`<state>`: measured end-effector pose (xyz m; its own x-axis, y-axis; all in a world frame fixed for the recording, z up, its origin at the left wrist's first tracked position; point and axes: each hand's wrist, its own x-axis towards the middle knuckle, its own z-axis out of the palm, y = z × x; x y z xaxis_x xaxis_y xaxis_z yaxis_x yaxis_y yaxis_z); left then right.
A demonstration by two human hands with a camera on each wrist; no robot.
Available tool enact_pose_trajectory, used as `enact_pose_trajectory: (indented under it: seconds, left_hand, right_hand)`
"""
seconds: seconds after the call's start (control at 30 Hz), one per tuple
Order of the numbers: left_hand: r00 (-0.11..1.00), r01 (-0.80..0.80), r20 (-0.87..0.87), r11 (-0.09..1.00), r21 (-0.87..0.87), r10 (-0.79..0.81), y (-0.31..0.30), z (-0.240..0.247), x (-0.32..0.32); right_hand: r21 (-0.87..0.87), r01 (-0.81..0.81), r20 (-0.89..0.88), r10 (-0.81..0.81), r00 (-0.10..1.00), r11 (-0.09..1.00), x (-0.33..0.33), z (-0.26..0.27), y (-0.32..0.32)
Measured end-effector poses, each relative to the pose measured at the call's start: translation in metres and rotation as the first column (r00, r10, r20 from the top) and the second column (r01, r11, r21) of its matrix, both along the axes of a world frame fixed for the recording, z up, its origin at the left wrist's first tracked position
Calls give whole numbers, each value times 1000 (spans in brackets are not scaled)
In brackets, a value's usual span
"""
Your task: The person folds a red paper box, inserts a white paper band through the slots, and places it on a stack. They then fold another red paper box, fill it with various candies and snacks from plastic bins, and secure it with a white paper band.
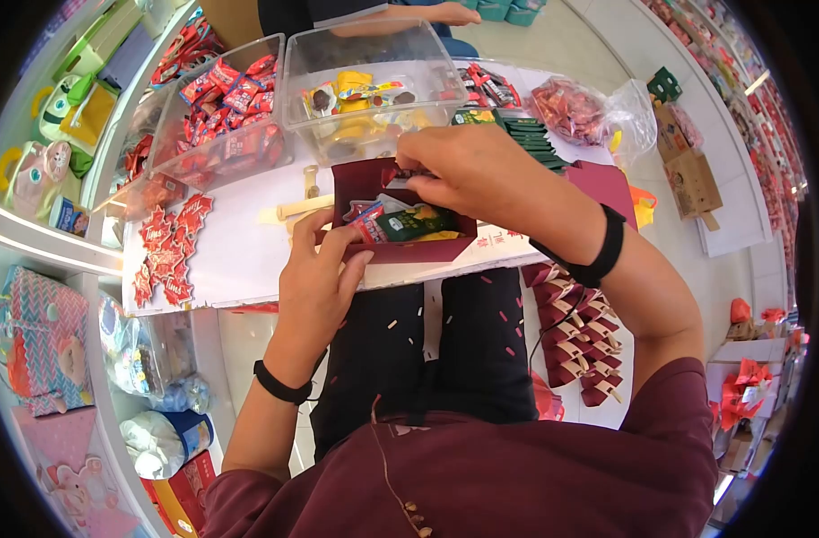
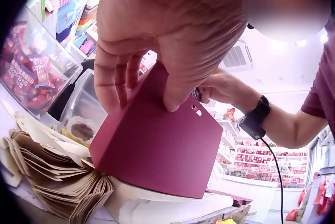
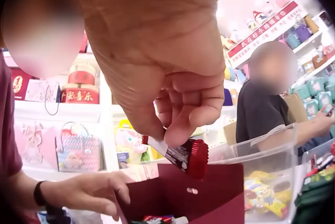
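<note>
An open maroon gift box (image 1: pixel 420 252) sits at the table's near edge, with a green packet (image 1: pixel 418 221) and a red-and-blue packet (image 1: pixel 368 223) inside. My left hand (image 1: pixel 318 276) grips the box's left end; the left wrist view has the thumb on one wall and the fingers over another. Above the box, my right hand (image 1: pixel 472 170) pinches a small candy (image 3: pixel 183 155) in a dark wrapper with red crimped ends. It hangs over the opening in the right wrist view.
Clear bins hold red packets (image 1: pixel 226 103) and yellow packets (image 1: pixel 356 85). Green packets (image 1: pixel 535 139) and a plastic bag of red sweets (image 1: pixel 571 108) lie at the right. Leaf-shaped red tags (image 1: pixel 167 251) lie left. Maroon boxes (image 1: pixel 575 341) stand below; a person (image 3: pixel 267 108) sits across.
</note>
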<state>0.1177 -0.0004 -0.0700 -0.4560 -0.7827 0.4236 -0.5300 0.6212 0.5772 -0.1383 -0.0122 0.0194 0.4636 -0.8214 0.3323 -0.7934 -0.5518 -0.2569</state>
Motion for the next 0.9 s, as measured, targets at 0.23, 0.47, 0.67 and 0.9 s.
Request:
enact_pose_trajectory:
  seconds: [0.23,0.47,0.67,0.9]
  left_hand:
    - [999,36,7,997,71,-36,-3,-5,10]
    - [977,198,-125,952,232,-173,-39,-12,23]
    - [922,379,-289,745,548,-256,-91,-33,18]
    - [841,444,-535,669,595,-82,-83,-45,4]
  right_hand:
    - [246,266,462,-354,813,932,-44,13,40]
    - [556,-10,565,-369,738,831,-69,-88,70]
    - [562,-27,677,-441,590,827,-41,-111,45]
    - [462,-33,838,-425,342,886,-30,-130,48]
